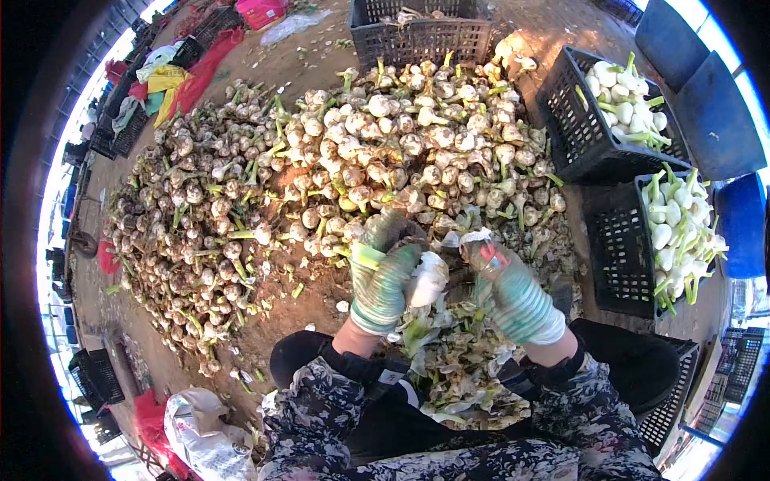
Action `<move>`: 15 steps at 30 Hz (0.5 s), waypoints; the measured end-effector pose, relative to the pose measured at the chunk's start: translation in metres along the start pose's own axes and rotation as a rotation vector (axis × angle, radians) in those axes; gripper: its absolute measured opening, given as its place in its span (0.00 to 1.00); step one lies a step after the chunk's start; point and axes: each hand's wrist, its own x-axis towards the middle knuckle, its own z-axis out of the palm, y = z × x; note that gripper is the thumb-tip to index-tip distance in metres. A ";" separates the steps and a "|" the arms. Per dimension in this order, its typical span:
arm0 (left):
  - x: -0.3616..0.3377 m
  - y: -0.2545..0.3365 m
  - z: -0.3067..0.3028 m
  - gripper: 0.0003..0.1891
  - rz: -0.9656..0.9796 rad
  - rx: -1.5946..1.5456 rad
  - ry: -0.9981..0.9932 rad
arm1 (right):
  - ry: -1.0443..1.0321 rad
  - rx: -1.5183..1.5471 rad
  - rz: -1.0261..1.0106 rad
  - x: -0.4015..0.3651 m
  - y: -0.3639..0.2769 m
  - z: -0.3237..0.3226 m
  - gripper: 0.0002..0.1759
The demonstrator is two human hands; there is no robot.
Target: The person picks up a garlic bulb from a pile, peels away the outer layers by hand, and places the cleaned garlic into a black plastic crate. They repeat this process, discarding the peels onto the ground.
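My left hand (381, 280), in a white and green knit glove, is closed round a garlic bulb (428, 279). The bulb's white side faces right, and a thick green stem (367, 256) pokes out on the left of the glove. My right hand (513, 297), gloved the same way, is a short way to the right with its fingers pinched on a strip of pale garlic skin (476, 236). A red patch shows near its fingertips, which are partly blurred. Below both hands lies a heap of peeled skins and leaves (465, 365) between my legs.
A wide pile of unpeeled garlic (401, 144) covers the ground ahead and left. On the right, two black crates (561, 120) hold cleaned white bulbs (678, 216). Another black crate (421, 40) stands behind the pile. A white sack (200, 437) lies at lower left.
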 end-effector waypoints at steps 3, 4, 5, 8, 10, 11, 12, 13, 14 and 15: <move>-0.002 -0.002 0.004 0.21 0.104 0.135 0.016 | 0.164 -0.738 -0.484 0.004 0.024 0.014 0.19; -0.001 -0.001 0.005 0.21 0.215 0.279 -0.015 | 0.159 -0.759 -0.667 0.007 0.037 0.012 0.22; 0.000 -0.001 0.008 0.21 0.326 0.423 -0.046 | 0.159 -0.761 -0.666 0.011 0.046 0.014 0.22; -0.004 0.008 0.016 0.20 0.563 0.821 -0.087 | 0.374 -0.823 -0.639 0.022 0.049 0.022 0.13; -0.006 0.012 0.017 0.19 0.715 1.027 -0.134 | 0.438 -0.836 -0.371 0.041 0.034 0.022 0.12; -0.008 0.004 0.021 0.19 0.519 0.627 -0.066 | 0.504 -0.837 -0.106 0.046 0.030 0.017 0.11; -0.009 0.000 0.024 0.18 0.319 0.228 -0.005 | 0.162 -0.751 -0.354 0.101 0.068 -0.074 0.13; -0.013 0.012 0.026 0.17 0.235 0.186 -0.052 | 0.331 -1.273 -0.083 0.072 0.032 -0.034 0.13; -0.011 0.010 0.022 0.17 0.191 0.184 -0.012 | 0.421 -1.055 -0.165 0.062 0.026 -0.025 0.13; -0.011 0.005 0.016 0.17 0.139 0.182 0.045 | 0.495 -0.838 -0.226 0.051 0.025 -0.019 0.13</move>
